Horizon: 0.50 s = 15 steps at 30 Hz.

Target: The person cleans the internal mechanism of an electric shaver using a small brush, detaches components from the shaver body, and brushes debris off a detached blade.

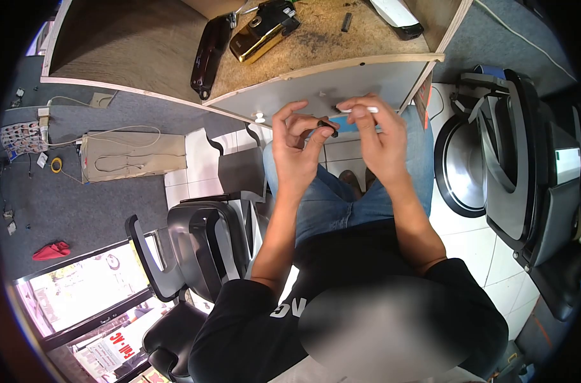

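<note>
My left hand (pixel 295 143) pinches a small black part (pixel 329 128) between thumb and fingers; its exact kind is too small to make out. My right hand (pixel 384 137) grips a thin white-handled brush (pixel 372 110), its dark tip pointing toward the left hand. Brush tip and black part are close together, but whether they touch I cannot tell. Both hands are held over my lap, just in front of the bench edge. On the bench beyond them lie a dark red hair clipper (pixel 212 54), a gold and black clipper (pixel 255 43) and a white clipper (pixel 396 16).
The wooden bench (pixel 316 54) has a raised front edge and loose hair on its surface. A small dark piece (pixel 347 22) lies there too. Black salon chairs (pixel 204 246) stand at left, and another chair (pixel 527 153) at right. Flattened cardboard (pixel 134 156) appears at far left.
</note>
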Available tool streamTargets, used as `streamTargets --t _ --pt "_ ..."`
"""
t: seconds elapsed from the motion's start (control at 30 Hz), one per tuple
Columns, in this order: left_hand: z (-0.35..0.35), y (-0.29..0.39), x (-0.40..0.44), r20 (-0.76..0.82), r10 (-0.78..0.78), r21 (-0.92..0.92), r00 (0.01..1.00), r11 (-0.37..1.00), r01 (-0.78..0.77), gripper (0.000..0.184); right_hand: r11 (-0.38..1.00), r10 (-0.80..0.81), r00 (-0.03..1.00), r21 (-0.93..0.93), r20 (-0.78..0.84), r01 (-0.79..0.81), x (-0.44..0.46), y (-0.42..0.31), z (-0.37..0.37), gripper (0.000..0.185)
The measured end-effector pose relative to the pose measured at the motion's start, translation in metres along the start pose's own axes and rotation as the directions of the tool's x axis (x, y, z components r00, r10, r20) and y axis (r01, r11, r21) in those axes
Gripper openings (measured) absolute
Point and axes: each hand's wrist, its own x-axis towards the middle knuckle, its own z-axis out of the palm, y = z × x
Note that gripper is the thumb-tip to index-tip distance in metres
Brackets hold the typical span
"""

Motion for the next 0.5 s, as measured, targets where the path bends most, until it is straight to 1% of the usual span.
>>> streamTargets --t 0.03,0.1,0.13,0.2,0.3,0.33,0.4,0.43,0.5 --pt "-0.001 0.002 -0.001 0.005 -0.028 -0.023 1.000 0.999 0.028 0.051 0.995 0.058 0.998 0.086 -0.022 -0.056 0.000 -0.002 -0.001 0.022" --pt "-0.004 0.005 0.000 0.020 -0.079 -0.070 0.997 0.994 0.080 0.041 0.992 0.065 0.998 0.110 -0.012 -0.063 -0.001 0.000 -0.004 0.027" --pt "-0.007 0.001 0.001 0.024 -0.077 -0.122 0.997 0.989 0.080 0.036 0.991 0.067 0.998 0.121 -0.008 -0.065 -0.001 0.000 -0.005 0.029" --pt "-0.014 -0.008 0.001 0.034 -0.076 -0.223 0.997 0.971 0.082 0.029 0.982 0.085 0.996 0.170 -0.008 -0.082 -0.002 -0.001 -0.005 0.027" --pt "-0.016 -0.014 0.003 0.052 -0.077 -0.436 0.996 0.895 0.092 0.026 0.962 0.107 0.994 0.254 -0.002 -0.103 -0.002 -0.002 -0.002 0.024" --pt "-0.016 -0.014 0.003 0.053 -0.081 -0.458 0.995 0.884 0.096 0.026 0.953 0.113 0.994 0.283 0.001 -0.109 -0.002 -0.002 -0.002 0.024" --pt "-0.016 -0.013 0.004 0.056 -0.088 -0.501 0.995 0.859 0.104 0.026 0.955 0.078 0.997 0.284 0.026 -0.083 -0.001 -0.001 -0.002 0.026" --pt "-0.015 -0.013 0.004 0.055 -0.091 -0.495 0.994 0.862 0.106 0.026 0.956 0.061 0.997 0.285 0.038 -0.069 -0.001 0.000 -0.002 0.026" --pt "-0.015 -0.013 0.003 0.054 -0.097 -0.483 0.994 0.868 0.110 0.026 0.952 0.078 0.996 0.294 0.051 -0.089 -0.003 0.003 -0.002 0.029"
